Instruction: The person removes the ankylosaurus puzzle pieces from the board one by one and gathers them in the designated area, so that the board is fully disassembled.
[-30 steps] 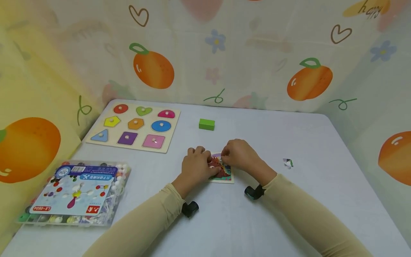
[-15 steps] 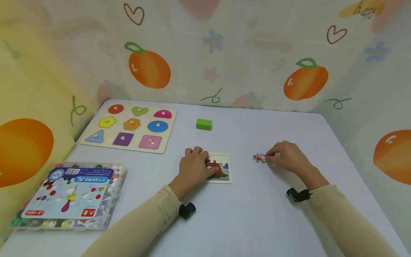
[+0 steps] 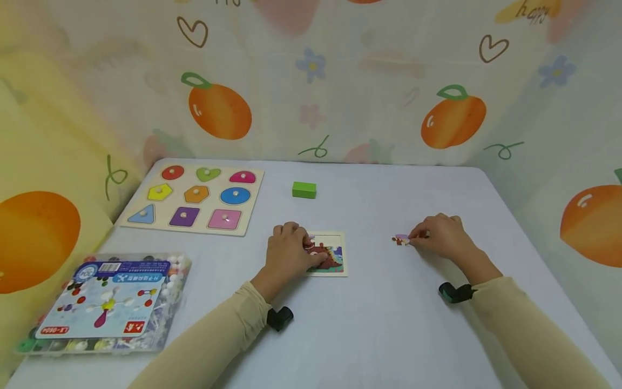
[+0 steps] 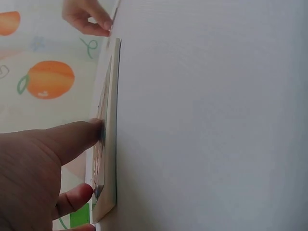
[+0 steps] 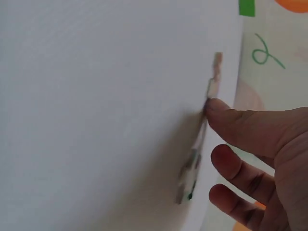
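Note:
My left hand [image 3: 286,256] rests over the left side of a small framed jigsaw puzzle [image 3: 332,262] with a brown dinosaur picture. Its thumb [image 4: 82,137] lies on the puzzle's face, and another fingertip is right at the near end of the pale frame [image 4: 111,144]. Bare backing shows along the picture's top strip. To the right, my right hand [image 3: 447,241] pinches a jigsaw piece [image 3: 400,239], purple and reddish-brown, close over the table. In the right wrist view, a white and green piece [image 5: 190,178] lines up below it, mostly hidden in the head view.
A green block [image 3: 304,190] stands beyond the puzzle. At the back left lies a wooden shape board [image 3: 204,213] with knobbed pieces. A clear box [image 3: 170,319] of coloured balls with a printed label sits at the front left. A patterned curtain [image 3: 340,97] hangs behind the table.
The right hand has moved from the puzzle's top edge to the right, carrying a jigsaw piece to where a loose one lay. The left hand has stayed on the puzzle. The head view has shifted slightly.

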`<move>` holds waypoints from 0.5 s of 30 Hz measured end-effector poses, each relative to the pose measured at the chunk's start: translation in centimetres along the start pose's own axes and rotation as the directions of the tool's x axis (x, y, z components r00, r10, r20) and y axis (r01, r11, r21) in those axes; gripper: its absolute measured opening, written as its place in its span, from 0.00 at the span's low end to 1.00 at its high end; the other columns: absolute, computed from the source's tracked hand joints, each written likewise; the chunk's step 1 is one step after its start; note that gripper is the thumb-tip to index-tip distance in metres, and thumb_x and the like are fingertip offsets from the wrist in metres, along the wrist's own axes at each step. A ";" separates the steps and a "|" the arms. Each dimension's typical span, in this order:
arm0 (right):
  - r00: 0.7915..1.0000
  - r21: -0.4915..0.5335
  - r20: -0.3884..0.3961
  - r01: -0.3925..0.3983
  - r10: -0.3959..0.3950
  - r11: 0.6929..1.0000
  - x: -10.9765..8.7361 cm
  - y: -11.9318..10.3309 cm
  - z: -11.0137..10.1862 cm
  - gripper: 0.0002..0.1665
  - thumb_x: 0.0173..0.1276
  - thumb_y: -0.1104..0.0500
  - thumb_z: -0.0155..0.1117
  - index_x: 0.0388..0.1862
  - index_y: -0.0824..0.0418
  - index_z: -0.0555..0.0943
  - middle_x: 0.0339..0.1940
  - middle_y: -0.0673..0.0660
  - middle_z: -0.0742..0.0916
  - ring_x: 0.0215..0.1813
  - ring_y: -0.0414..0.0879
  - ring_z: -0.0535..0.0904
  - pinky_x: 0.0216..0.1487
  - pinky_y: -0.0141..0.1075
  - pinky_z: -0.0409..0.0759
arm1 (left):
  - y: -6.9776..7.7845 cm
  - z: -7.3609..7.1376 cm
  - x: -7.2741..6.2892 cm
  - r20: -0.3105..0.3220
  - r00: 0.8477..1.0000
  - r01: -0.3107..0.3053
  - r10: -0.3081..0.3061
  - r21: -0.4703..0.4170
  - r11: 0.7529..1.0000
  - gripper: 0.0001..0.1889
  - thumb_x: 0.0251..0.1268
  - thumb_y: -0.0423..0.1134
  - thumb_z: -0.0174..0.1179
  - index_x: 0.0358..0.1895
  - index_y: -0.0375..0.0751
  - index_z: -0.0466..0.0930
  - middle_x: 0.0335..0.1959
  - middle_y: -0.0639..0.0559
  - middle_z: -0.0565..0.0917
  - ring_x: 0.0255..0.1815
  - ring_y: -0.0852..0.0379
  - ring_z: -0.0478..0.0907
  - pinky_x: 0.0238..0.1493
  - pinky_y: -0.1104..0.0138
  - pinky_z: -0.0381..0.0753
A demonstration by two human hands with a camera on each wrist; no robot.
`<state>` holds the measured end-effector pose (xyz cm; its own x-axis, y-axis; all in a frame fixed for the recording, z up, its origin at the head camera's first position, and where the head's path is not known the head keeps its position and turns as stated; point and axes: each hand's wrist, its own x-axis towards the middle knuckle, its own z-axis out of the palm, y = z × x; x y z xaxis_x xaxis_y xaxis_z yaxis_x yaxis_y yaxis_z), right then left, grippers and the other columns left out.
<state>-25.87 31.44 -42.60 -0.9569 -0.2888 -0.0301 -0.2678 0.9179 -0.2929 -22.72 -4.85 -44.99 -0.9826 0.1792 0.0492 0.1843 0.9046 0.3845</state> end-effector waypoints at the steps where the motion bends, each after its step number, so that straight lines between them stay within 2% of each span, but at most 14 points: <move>1: 1.000 -0.001 0.001 -0.005 0.005 1.000 0.2 -0.4 -0.2 0.05 0.61 0.53 0.73 0.35 0.49 0.90 0.27 0.43 0.83 0.38 0.49 0.74 0.43 0.54 0.58 | -0.2 0.0 -0.1 -0.004 1.000 0.001 -0.001 -0.005 1.000 0.28 0.50 0.67 0.68 0.37 0.46 0.76 0.58 0.43 0.72 0.58 0.43 0.64 0.52 0.52 0.69; 6: 1.000 0.007 -0.001 -0.010 0.010 1.000 2.0 -4.1 -0.6 0.07 0.62 0.51 0.72 0.37 0.51 0.89 0.25 0.44 0.82 0.36 0.48 0.74 0.43 0.56 0.55 | -1.0 0.0 -0.2 -0.012 1.000 -0.021 0.021 -0.004 1.000 0.29 0.50 0.68 0.67 0.39 0.46 0.76 0.58 0.43 0.71 0.58 0.44 0.63 0.54 0.53 0.68; 10: 0.997 0.020 -0.001 0.080 -0.080 0.997 3.9 -8.6 0.3 0.06 0.63 0.51 0.72 0.37 0.51 0.89 0.27 0.43 0.84 0.36 0.47 0.75 0.45 0.56 0.54 | -1.5 0.0 -0.6 -0.015 1.000 -0.024 0.024 -0.003 1.000 0.30 0.49 0.68 0.67 0.40 0.45 0.77 0.62 0.42 0.70 0.62 0.43 0.62 0.58 0.53 0.69; 15: 0.981 0.005 0.029 0.190 -0.190 0.982 6.2 -13.9 2.3 0.05 0.62 0.49 0.72 0.35 0.47 0.89 0.28 0.41 0.84 0.37 0.43 0.75 0.48 0.54 0.56 | -1.6 -0.3 -1.5 -0.019 1.000 -0.024 0.023 -0.024 0.999 0.24 0.52 0.63 0.69 0.41 0.47 0.82 0.65 0.41 0.71 0.65 0.40 0.63 0.60 0.51 0.69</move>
<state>-27.78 16.30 -40.94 -0.8850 -0.4655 -0.0021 -0.4439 0.8452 -0.2978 -21.60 -6.69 -45.39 -0.9783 0.1927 0.0756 0.2067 0.8904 0.4055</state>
